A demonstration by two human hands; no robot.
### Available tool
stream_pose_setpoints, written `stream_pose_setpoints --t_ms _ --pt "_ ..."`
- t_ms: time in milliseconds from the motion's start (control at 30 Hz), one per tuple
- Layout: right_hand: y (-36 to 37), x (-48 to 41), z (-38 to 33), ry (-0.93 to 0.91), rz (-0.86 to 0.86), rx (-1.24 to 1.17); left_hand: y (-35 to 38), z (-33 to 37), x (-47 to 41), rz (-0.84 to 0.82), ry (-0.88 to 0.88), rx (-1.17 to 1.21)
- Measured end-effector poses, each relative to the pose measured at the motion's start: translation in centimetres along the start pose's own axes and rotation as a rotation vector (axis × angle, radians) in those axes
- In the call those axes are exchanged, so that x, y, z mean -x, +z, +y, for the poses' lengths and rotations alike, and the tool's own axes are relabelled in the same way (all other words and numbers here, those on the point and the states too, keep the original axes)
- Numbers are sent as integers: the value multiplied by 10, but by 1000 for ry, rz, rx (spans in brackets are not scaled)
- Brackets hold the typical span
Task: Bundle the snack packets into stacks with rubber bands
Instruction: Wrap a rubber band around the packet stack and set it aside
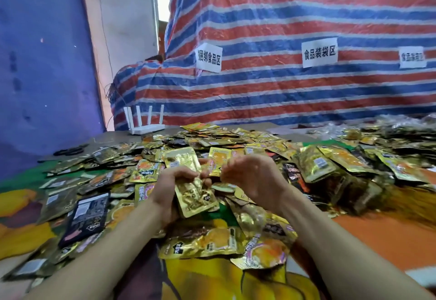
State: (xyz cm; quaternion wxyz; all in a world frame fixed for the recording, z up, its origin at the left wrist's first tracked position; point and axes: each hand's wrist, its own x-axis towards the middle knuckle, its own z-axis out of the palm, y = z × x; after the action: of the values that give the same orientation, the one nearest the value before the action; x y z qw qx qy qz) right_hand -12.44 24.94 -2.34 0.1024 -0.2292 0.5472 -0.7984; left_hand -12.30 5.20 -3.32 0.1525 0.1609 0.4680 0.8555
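**Square the stack before any band goes on**

Nearest the person, at 6 o'clock from the hands, loose gold packets [212,245] lie overlapped on the cloth-covered surface [365,240].

Just above them the left hand [169,189] grips a small stack of gold packets [195,198] from its left side, fingers curled round it, with the stack tilted and its lower corner pointing to 5 o'clock. The right hand [252,177] sits close at 3 o'clock of the stack, fingers curled in toward its top edge. I cannot tell whether they pinch a packet, a band or nothing, and no rubber band shows clearly.

The step looks like gathering and aligning. To do it well:
- Tap the stack's edges level first, since slick foil will likely slide.
- Keep the left hand's grip firm near the middle, so a band can pass over a free end.
- Seat the band across the middle, not near a corner.

Farther out, from 9 to 3 o'clock, the main pile of packets [236,139] covers the surface. Some thicker clumps [313,165] at 2 o'clock may already be bundled. At 11 o'clock stands a white router [146,123], and a striped tarp [283,28] rises behind.
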Motion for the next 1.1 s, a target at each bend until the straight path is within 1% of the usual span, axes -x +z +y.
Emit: stream_pose_setpoints --t_ms 33,100,200,267,300,367,467,533,600,667,767,867,967,1100 --pt "1 1 -3 16 -20 -122 0 0 1 -12 -3 0" --pt "-2 4 -8 20 -18 -231 1 -1 1 -46 -23 10" --pt "-4 4 -11 -27 3 -325 3 -5 1 -74 -58 23" --pt "-4 4 -11 -42 -39 -327 2 -6 -1 -71 -76 16" --pt "-4 3 -9 -36 -57 -299 1 -7 -1 -65 -93 2" --pt "-3 0 -6 -2 -38 -203 1 -8 -1 -37 -142 -60" --pt "-2 0 -3 12 76 -34 3 -11 -1 69 -153 -159" --pt "-6 0 -3 -25 160 17 3 -12 -4 194 -83 -175" --pt "-7 0 -1 -66 217 66 2 -11 -8 367 23 -170" --pt "-2 1 4 -85 222 191 -1 -10 -10 501 102 -151" --pt "14 0 16 -88 196 405 0 -5 -11 609 207 -78" --pt "30 -3 27 -129 218 557 9 0 -8 623 264 -30" --pt "38 -3 34 -232 208 682 21 0 -5 592 287 -3" --pt "40 -2 36 -275 220 724 25 -5 -4 520 219 50"
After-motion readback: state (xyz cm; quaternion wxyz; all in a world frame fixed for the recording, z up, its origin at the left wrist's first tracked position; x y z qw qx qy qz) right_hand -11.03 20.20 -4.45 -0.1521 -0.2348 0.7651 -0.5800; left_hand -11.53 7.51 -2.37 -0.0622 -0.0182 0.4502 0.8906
